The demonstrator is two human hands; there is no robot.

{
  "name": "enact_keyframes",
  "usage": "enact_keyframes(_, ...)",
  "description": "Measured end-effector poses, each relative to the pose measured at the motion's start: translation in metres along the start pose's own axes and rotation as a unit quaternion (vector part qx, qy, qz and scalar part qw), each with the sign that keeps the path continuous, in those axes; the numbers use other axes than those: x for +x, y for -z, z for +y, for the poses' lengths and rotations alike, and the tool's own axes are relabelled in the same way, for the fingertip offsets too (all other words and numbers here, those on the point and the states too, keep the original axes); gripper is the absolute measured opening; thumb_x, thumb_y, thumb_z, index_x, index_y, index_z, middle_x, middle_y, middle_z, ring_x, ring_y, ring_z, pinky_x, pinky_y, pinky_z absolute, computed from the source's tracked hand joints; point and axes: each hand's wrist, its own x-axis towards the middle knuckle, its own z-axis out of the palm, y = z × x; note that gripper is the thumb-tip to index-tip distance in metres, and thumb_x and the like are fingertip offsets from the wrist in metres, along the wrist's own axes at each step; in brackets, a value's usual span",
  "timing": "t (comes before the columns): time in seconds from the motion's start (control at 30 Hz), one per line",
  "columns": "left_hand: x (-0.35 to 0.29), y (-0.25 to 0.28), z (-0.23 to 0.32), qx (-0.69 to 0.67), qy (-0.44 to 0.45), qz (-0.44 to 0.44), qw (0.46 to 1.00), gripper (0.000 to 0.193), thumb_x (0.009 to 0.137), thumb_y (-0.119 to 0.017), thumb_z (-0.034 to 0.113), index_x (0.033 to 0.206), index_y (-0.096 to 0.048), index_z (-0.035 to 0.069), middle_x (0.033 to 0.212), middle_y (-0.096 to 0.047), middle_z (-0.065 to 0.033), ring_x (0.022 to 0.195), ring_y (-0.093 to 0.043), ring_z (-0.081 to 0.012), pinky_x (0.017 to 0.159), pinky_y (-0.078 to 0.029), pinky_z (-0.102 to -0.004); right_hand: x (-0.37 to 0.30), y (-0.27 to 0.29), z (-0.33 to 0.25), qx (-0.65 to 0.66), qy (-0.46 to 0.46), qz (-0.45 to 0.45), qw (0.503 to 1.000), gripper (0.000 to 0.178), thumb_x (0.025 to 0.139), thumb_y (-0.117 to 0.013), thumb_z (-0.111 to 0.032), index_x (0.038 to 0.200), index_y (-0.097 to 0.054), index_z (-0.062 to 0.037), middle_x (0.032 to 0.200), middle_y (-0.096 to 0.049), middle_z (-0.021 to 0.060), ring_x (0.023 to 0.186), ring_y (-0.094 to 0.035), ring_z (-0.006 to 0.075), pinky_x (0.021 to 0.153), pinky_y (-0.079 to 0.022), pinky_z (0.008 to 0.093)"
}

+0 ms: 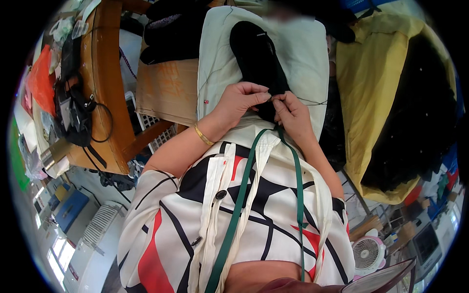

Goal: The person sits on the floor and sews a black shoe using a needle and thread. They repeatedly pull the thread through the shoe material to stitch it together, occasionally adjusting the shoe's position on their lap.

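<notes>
A long black fabric piece, rounded at its far end like a sock or slipper, lies over a pale cloth in front of me. A tiny white mark shows near its far end. My left hand and my right hand meet at its narrower near part, both closed, thumbs and fingers pinching the black fabric. Their fingertips almost touch, and anything smaller between them cannot be made out. A thin dark thread crosses the pale cloth beside my right hand.
At left stand a cardboard box and a wooden table with a black bag. More dark pieces rest on the box. A yellow sack of black items stands at right, with a small fan nearer.
</notes>
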Motion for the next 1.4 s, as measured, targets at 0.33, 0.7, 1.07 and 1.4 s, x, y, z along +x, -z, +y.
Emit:
enact_keyframes(0.33, 0.001, 0.002, -0.001, 0.001, -0.003, -0.008, 1.000, 0.026, 0.084, -0.080, 0.014, 0.105, -0.073, 0.000, 0.090, -0.072, -0.0034, 0.080, -0.063, -0.0086, 0.069, -0.050, -0.0230, 0.007, -0.006, -0.005, -0.034, -0.026, 0.008, 0.999, 0.012, 0.101, -0.059, -0.014, 0.096, -0.058, -0.0020, 0.070, -0.060, 0.0018, 0.060, -0.057, 0.0070, 0.056, -0.047, 0.0235)
enact_keyframes(0.7, -0.001, 0.000, -0.008, -0.067, -0.030, -0.031, 0.997, 0.024, 0.089, -0.075, 0.009, 0.109, -0.071, -0.001, 0.096, -0.071, -0.0043, 0.084, -0.063, -0.0090, 0.077, -0.051, -0.0223, 0.007, 0.006, -0.004, -0.160, 0.123, -0.033, 0.979, 0.008, 0.099, -0.058, -0.010, 0.100, -0.058, -0.0028, 0.073, -0.054, 0.0067, 0.067, -0.050, 0.0133, 0.065, -0.044, 0.0270)
enact_keyframes(1.07, 0.001, 0.003, -0.008, -0.054, -0.023, -0.020, 0.998, 0.023, 0.088, -0.076, 0.008, 0.108, -0.071, -0.001, 0.096, -0.071, -0.0052, 0.085, -0.064, -0.0094, 0.077, -0.052, -0.0231, 0.006, -0.003, -0.002, -0.090, 0.044, -0.034, 0.994, 0.011, 0.100, -0.055, -0.010, 0.109, -0.056, -0.0035, 0.066, -0.057, 0.0039, 0.056, -0.054, 0.0104, 0.055, -0.044, 0.0266)
enact_keyframes(1.4, 0.001, 0.005, -0.002, -0.003, -0.007, -0.063, 0.998, 0.019, 0.089, -0.074, 0.008, 0.106, -0.072, 0.000, 0.093, -0.071, -0.0040, 0.085, -0.065, -0.0089, 0.079, -0.053, -0.0234, 0.020, 0.009, -0.035, -0.051, -0.015, -0.131, 0.990, 0.045, 0.090, -0.053, 0.002, 0.134, -0.051, -0.0065, 0.078, -0.063, 0.0059, 0.068, -0.062, 0.0131, 0.063, -0.051, 0.0288)
